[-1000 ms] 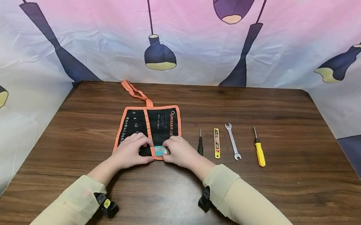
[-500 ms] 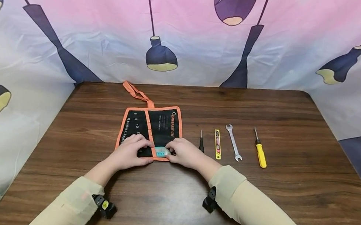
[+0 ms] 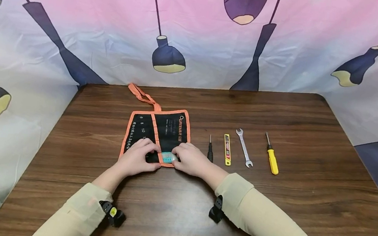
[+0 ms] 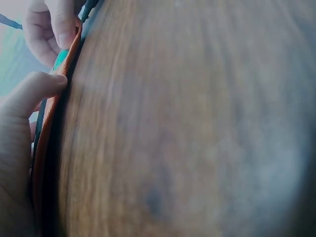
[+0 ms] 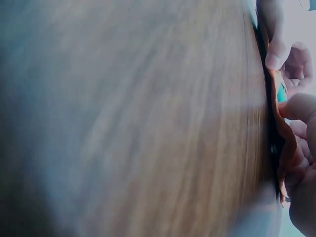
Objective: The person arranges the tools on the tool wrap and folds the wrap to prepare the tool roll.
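A black tool pouch (image 3: 171,137) with orange edging and an orange middle band lies spread on the table in the head view. My left hand (image 3: 137,156) pinches the pouch at the lower end of that band, its thumb (image 4: 52,85) on the orange front edge in the left wrist view. A teal-and-grey tool (image 3: 167,157) lies at the pouch's front edge, its left end reaching the orange band. My right hand (image 3: 189,159) holds the tool's right end between thumb and fingers. Those fingers hide part of it, and its kind does not show.
To the right of the pouch lie a small black screwdriver (image 3: 210,149), a flat yellow packet (image 3: 227,149), a double-ended open wrench (image 3: 244,148) and a yellow-handled screwdriver (image 3: 272,156). An orange strap (image 3: 144,96) runs from the pouch toward the table's back edge. A patterned cloth (image 3: 203,57) hangs behind.
Both hands stay at the pouch's front edge, with only slight shifts of the right fingers around the teal-and-grey tool. The loose tools on the right lie as before.
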{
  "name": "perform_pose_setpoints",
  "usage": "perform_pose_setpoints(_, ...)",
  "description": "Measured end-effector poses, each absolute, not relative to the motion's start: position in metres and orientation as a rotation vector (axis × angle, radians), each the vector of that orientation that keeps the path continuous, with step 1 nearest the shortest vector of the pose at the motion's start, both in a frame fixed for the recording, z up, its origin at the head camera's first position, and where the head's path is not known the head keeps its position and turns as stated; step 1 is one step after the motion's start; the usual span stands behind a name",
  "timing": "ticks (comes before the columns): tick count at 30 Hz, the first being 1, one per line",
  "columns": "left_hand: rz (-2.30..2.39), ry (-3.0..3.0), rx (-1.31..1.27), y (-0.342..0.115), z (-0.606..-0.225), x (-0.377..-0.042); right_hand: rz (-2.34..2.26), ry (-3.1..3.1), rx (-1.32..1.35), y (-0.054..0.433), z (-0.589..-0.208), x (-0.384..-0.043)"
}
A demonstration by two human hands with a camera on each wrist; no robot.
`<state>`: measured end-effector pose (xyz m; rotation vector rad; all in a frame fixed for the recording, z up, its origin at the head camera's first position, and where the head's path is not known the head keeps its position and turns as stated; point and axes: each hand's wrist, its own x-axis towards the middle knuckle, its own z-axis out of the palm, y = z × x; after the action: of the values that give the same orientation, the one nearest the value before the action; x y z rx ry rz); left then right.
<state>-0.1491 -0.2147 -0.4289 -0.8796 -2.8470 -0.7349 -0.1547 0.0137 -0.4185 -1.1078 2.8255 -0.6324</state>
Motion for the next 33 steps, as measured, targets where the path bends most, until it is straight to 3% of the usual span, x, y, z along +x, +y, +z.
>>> perform_pose_setpoints(17, -0.71, -2.839, -0.845, -0.209, -0.431, -0.149, -0.382, 2.948, -1.138, 0.004, -0.417, -0.148)
perform_pose_setpoints(33, -0.724, -2.873, -0.889, -0.207, -0.429, -0.153, -0.445, 2.919, -1.092, 0.002, -0.416, -0.15)
